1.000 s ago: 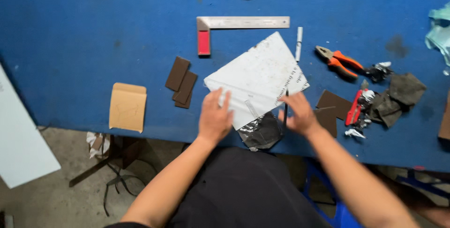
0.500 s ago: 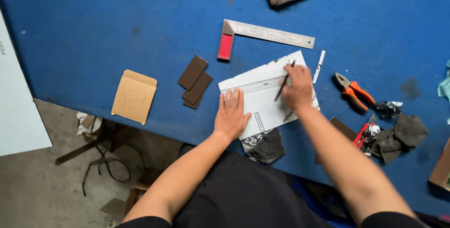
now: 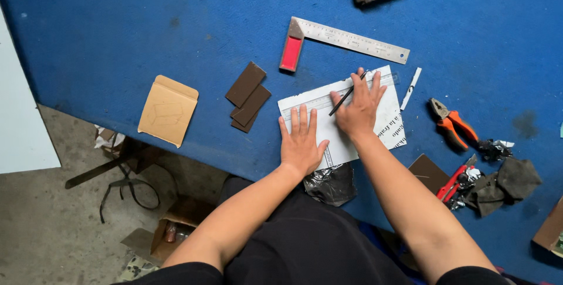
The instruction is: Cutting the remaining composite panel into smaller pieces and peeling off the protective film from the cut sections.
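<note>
A white printed sheet is seen lying on the blue table, close to its near edge, with a clear ruler laid across its upper part. The left hand is pressed flat on the sheet with fingers spread and extended, so nothing is gripped by it; its fingertips reach the ruler's lower edge. The right hand is laid on the sheet's upper right area, and a thin dark pencil is pinched between its fingers, the tip directed down-left toward the ruler. A steel try square with a red stock is placed just beyond the sheet. 3 dark brown rectangular pieces are stacked overlapping to the left of the sheet, and a tan cardboard piece is set further left, overhanging the table edge. A white marker is noted just right of the sheet, with orange-handled pliers further right. A red-handled tool and dark scraps are grouped near the right forearm. A crumpled black plastic bag is seen at the table edge below the sheet.
</note>
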